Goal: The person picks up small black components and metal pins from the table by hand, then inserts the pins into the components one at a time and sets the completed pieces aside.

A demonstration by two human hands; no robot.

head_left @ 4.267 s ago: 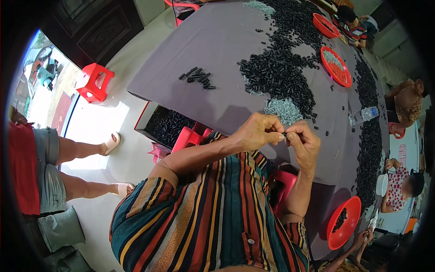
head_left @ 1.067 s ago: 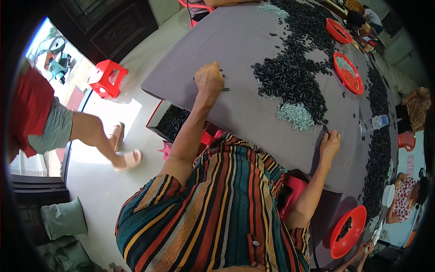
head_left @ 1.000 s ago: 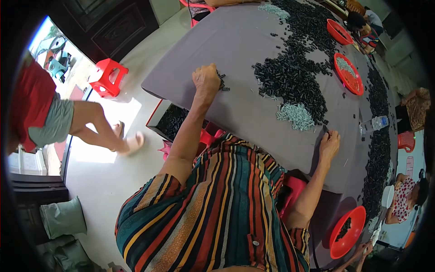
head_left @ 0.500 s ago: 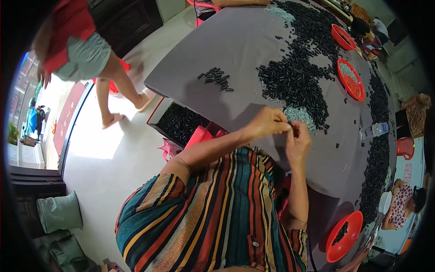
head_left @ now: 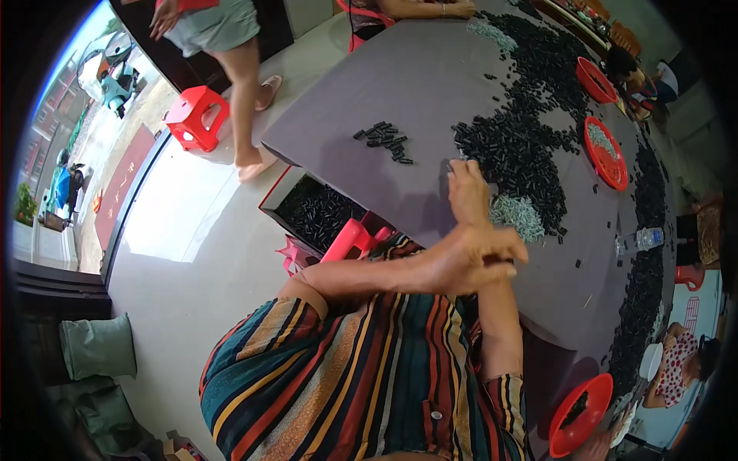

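At the near edge of the table (head_left: 323,123), the left hand (head_left: 486,261), fingers spread, crosses over the right forearm (head_left: 501,315); the right hand (head_left: 468,196), its hold unclear, is just beside the black pieces (head_left: 523,157); pale pieces (head_left: 517,217) lie near it; a black cluster (head_left: 384,140) sits toward the left corner.

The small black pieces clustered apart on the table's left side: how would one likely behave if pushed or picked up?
The black pieces look like short cylinders lying on their sides, so one would probably roll if pushed broadside. Their straight, unbent outlines suggest they are stiff. They are small compared with the left hand, so each is likely light.
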